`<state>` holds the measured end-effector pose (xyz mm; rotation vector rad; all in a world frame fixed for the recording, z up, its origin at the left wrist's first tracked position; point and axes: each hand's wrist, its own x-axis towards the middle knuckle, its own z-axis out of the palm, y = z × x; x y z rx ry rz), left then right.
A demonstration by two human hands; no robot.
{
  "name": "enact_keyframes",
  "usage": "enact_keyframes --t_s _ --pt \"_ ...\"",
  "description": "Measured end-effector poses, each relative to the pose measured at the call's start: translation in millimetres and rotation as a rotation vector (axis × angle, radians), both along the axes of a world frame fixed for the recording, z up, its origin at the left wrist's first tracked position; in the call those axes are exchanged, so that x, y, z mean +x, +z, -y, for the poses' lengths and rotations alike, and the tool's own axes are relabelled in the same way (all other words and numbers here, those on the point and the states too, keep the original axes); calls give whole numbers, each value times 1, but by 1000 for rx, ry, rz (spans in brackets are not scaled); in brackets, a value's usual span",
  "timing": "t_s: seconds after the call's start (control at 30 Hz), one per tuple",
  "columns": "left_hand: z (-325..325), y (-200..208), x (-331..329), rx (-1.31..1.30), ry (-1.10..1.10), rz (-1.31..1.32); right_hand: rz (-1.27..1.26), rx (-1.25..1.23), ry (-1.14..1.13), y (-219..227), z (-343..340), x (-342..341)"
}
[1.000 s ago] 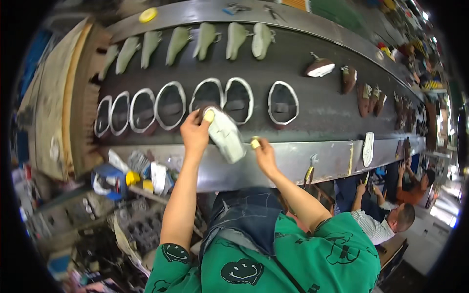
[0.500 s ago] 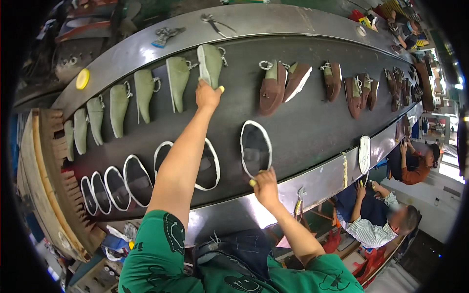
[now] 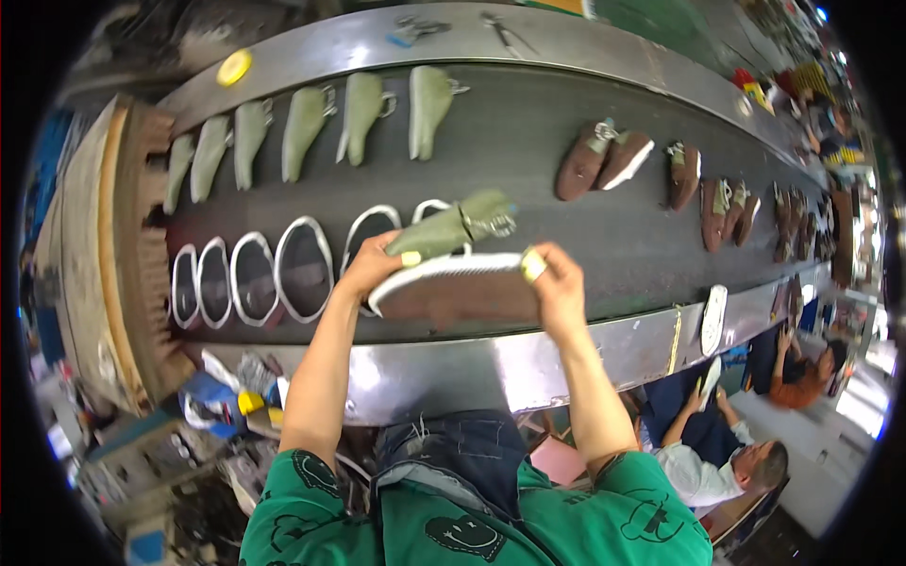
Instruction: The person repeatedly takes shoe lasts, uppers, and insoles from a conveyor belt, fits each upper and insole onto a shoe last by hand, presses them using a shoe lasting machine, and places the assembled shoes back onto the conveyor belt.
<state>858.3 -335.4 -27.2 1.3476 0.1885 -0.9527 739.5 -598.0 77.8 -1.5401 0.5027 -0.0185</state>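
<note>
My left hand [image 3: 370, 271] is closed around the narrow end of an olive-green shoe last [image 3: 453, 230] with a cord loop at its other end. Just below it, a brown shoe upper [image 3: 462, 297] with a white edge is lifted off the belt. My right hand [image 3: 561, 283] pinches the upper's right end. The upper's left end lies against my left hand; whether those fingers grip it too I cannot tell. Yellow covers show on both my thumbs. The last is above the upper's white edge, and the upper hides part of my left fingers.
Several green lasts [image 3: 362, 118] line the far side of the dark belt [image 3: 528, 123]. White-edged uppers [image 3: 305, 269] lie along its near side. Brown shoes [image 3: 582, 162] on lasts stand at right. Pliers [image 3: 505, 36] and a glove [image 3: 418, 30] rest on the far metal ledge. Co-workers [image 3: 703, 462] sit at lower right.
My left hand has brought the last from the far row toward me. My right hand has raised the upper off the belt, and the two are now together.
</note>
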Motion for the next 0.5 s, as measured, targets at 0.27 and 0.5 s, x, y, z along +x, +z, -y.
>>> enact_keyframes --t_s 0.27,0.5 --pt "-141 112 -114 -249 420 -53 -390 641 -142 -38 -93 -13" --pt "-246 119 -207 151 973 297 -335 501 66 -64 -228 -94"
